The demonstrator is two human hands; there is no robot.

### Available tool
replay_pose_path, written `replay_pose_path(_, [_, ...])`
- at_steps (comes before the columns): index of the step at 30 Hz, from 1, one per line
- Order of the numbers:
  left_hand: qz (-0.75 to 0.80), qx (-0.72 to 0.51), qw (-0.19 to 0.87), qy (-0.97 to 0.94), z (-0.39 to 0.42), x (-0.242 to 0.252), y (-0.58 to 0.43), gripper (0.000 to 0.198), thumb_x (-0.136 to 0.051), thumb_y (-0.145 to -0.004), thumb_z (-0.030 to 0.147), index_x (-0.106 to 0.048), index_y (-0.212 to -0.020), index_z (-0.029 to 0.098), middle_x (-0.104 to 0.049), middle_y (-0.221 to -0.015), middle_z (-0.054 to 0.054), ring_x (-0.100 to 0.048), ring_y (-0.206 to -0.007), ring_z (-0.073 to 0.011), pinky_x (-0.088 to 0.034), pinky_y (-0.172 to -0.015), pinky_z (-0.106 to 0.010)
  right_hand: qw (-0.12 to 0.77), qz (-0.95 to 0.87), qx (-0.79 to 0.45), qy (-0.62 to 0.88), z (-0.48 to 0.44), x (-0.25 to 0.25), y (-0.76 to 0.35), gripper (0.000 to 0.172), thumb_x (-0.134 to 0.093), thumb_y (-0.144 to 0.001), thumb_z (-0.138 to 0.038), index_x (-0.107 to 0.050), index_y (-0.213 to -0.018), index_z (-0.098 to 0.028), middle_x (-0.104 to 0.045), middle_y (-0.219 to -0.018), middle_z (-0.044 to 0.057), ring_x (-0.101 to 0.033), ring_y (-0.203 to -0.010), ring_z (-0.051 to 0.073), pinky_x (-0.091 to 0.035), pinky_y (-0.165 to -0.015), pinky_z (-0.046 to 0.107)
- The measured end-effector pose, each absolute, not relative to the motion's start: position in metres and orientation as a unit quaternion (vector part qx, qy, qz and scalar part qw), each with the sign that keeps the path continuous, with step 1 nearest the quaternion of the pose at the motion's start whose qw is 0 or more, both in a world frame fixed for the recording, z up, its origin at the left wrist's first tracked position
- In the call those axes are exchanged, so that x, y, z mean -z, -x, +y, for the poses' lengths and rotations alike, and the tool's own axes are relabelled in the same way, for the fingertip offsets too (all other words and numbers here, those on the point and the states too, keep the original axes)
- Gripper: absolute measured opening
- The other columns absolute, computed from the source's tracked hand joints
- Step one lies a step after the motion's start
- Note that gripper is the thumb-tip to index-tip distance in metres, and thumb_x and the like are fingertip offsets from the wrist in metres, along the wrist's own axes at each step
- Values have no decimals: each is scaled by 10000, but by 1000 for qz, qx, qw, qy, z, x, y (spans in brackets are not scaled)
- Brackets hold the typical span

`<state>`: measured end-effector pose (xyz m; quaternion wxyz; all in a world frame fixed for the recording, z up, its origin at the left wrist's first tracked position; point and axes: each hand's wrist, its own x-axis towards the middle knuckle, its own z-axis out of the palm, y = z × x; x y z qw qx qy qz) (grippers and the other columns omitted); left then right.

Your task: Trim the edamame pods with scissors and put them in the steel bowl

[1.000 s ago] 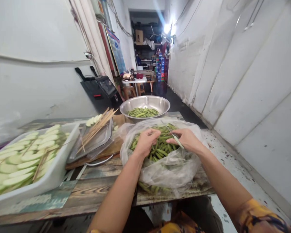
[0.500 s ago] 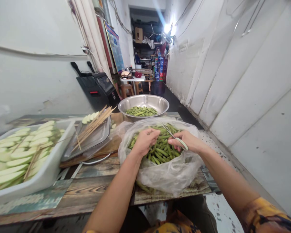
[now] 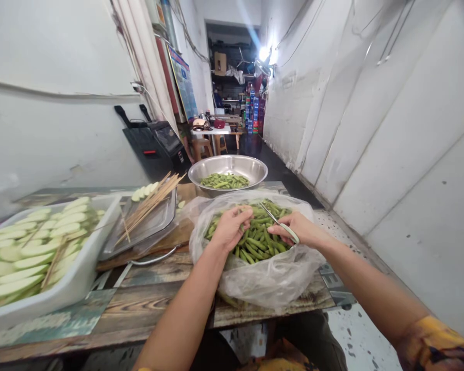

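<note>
A wood-patterned table bore an open plastic bag at its near edge and a steel basin beyond. Over the bag, the left hand curled its fingers, whether around a pod I could not tell; the right hand gripped scissors pointing far and left. Edamame pods lay bagged below and between both hands.

The right sleeve is yellow-orange cloth with a dark, blotchy print, its loose edge leaving the forearm bare down to an ungloved right hand. The left hand and left forearm are equally bare. Yellow-orange patterned cloth also shows at the lap, beside dark, brownish trousers.
</note>
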<state>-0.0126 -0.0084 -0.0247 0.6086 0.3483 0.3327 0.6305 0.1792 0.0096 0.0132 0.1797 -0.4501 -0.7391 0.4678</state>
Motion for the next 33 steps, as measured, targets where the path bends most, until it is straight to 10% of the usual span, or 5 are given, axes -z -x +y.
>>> replay_pose_path(17, [364,-615,595,-367,-11,24,7,261,-750,-630,243,-590,-779,99,-540,-579,22,-439,-454,-32,-301,-423,-145,135,-756,-468,438,14,-11,-191,413,-690,-672,-515,-538,-572,-145,-508,-434,-26,-397,-392,77,-269,-400,212])
replay_pose_path(33, [262,-629,612,-402,-18,20,1,188,-620,-796,296,-509,-883,171,-628,-841,-32,-622,-855,-154,-521,-739,-299,135,-785,-449,406,-3,-25,-198,375,-643,-736,-503,-632,-813,-136,-501,-530,-22,-467,-468,112,-360,-468,231])
